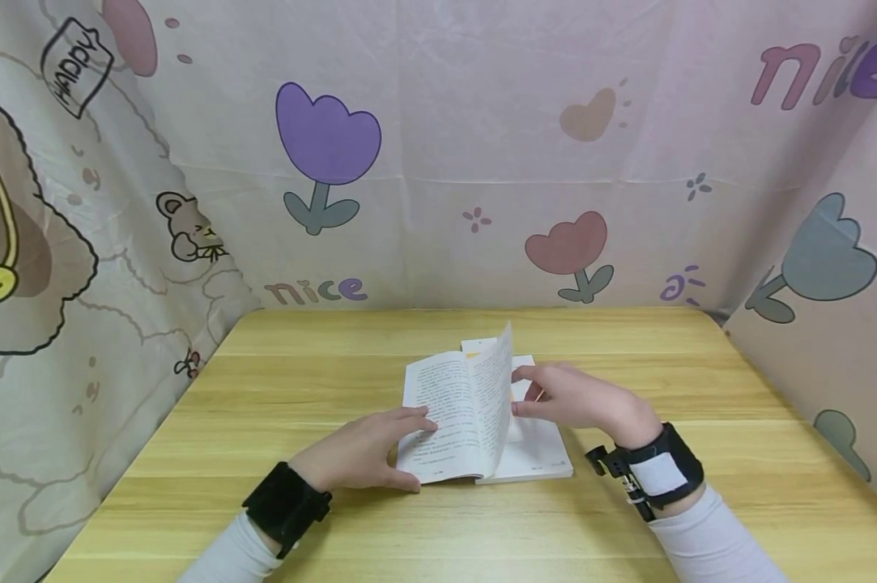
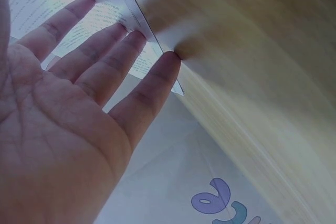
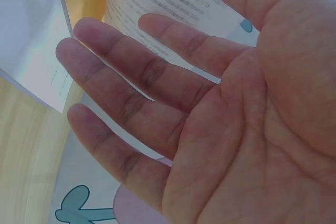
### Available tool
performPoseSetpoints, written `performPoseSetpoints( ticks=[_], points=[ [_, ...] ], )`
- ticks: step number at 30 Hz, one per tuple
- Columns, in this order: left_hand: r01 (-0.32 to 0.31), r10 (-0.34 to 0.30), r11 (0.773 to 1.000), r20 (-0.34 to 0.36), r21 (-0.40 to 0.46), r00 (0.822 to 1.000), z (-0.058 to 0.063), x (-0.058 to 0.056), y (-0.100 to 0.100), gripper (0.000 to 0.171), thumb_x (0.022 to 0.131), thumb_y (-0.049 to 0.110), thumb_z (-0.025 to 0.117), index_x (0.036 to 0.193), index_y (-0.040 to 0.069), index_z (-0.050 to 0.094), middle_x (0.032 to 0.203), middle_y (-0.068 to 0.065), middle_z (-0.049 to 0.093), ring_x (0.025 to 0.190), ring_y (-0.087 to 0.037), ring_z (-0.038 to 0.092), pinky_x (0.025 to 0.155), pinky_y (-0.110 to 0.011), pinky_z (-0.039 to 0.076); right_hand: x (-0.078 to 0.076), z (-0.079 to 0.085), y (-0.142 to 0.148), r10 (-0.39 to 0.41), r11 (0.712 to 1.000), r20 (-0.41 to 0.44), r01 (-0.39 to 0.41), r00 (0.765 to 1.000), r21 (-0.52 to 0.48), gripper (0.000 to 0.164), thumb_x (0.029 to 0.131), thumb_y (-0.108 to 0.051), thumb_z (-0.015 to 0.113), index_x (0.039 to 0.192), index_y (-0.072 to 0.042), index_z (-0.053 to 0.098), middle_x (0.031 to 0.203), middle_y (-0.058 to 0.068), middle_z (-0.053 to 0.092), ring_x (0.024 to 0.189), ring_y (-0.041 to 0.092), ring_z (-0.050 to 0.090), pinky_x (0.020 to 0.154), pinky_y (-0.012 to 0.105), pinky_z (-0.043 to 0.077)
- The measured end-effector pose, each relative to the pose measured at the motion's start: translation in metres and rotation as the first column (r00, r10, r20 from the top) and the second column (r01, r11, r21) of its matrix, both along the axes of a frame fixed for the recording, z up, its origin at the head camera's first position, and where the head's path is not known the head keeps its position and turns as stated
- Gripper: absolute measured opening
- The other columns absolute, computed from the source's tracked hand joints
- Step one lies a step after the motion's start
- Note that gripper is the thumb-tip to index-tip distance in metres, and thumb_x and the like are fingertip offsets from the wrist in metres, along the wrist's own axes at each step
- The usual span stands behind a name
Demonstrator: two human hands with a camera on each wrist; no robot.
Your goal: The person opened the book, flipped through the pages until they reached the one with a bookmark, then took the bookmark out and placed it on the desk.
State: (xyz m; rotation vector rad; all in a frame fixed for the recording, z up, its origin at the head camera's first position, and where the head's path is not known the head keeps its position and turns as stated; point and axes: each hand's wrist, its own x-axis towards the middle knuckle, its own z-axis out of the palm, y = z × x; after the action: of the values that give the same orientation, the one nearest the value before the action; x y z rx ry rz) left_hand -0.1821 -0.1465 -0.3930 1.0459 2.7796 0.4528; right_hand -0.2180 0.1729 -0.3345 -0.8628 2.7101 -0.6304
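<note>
A book lies on the wooden table with printed text on its left page [image 1: 438, 429]. One leaf [image 1: 492, 405] stands up near the spine, and a mostly blank white page [image 1: 540, 453] shows on the right. My left hand [image 1: 368, 445] rests at the left page, fingers spread over its edge and thumb at the lower corner; the left wrist view shows its fingers [image 2: 107, 66] nearly straight against the printed paper. Beside the raised leaf is my right hand [image 1: 576, 397], index and thumb tips right at its edge. In the right wrist view its fingers [image 3: 126, 103] are loosely extended.
The wooden table [image 1: 321, 364] extends around the book. A patterned curtain [image 1: 438, 162] hangs behind and along both sides. Black straps with cameras sit on the left wrist [image 1: 287, 506] and the right wrist [image 1: 664, 470].
</note>
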Motion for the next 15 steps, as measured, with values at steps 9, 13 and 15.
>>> performPoseSetpoints(
  ticks=[9,13,15],
  points=[
    [0.0,0.001,1.0,-0.037,0.03,0.999,0.0001,-0.0003,-0.0029,0.073,0.072,0.056,0.075,0.133,0.021,0.055,0.148,-0.01,0.039,0.13,-0.027,0.04,0.101,-0.046,0.038,0.0032,-0.0014,-0.007,0.033,0.999,0.007,-0.033,0.999,-0.003,0.046,0.091,-0.033,0.066,0.128,-0.006,0.058,0.093,-0.001,0.066,0.086,0.011,0.062,0.073,0.028,0.051],
    [-0.009,0.01,1.0,-0.015,0.021,1.0,0.0004,-0.0012,-0.0029,0.075,0.071,0.06,0.074,0.133,0.022,0.055,0.147,-0.007,0.041,0.132,-0.025,0.038,0.103,-0.045,0.036,0.0041,-0.0022,-0.0094,0.033,0.999,0.003,-0.033,0.999,0.013,0.046,0.09,-0.033,0.067,0.128,-0.007,0.058,0.093,-0.002,0.066,0.085,0.01,0.061,0.072,0.027,0.051],
    [-0.015,0.015,1.0,-0.003,0.018,1.0,0.0012,-0.0013,-0.0029,0.075,0.071,0.061,0.073,0.134,0.023,0.055,0.147,-0.006,0.04,0.133,-0.025,0.037,0.103,-0.046,0.036,0.0043,-0.0032,-0.0104,0.024,0.999,0.006,-0.024,1.0,0.028,0.047,0.09,-0.033,0.067,0.129,-0.009,0.058,0.094,-0.003,0.065,0.084,0.009,0.06,0.072,0.027,0.051]
  ],
)
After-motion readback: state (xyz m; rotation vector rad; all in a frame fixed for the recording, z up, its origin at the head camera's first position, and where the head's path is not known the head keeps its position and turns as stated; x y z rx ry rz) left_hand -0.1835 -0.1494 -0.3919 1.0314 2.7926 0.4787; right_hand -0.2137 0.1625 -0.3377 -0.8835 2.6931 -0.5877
